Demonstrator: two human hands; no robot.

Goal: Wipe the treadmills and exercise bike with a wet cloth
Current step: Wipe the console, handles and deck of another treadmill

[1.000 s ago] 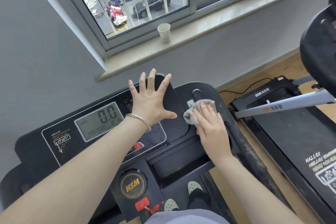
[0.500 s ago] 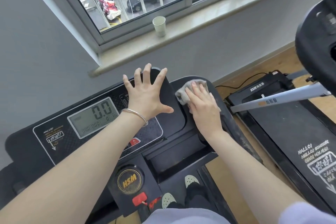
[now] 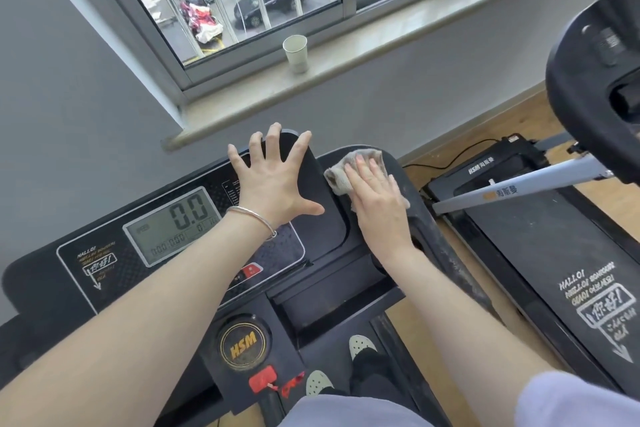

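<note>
I stand at a black treadmill console with a grey display reading 0.0. My left hand lies flat on the console's upper right panel, fingers spread wide. My right hand presses a grey cloth with straight fingers onto the console's far right corner. A second treadmill lies folded flat on the floor to the right. At the right edge is the black console of another machine, only partly in view.
A paper cup stands on the window sill beyond the console. A black power cable runs along the wooden floor by the wall. A silver-grey upright bar crosses above the second treadmill. My feet stand on the belt below.
My right hand has slid the cloth away from me, from the middle of the console's right side up to its far corner. My left hand has stayed flat in place.
</note>
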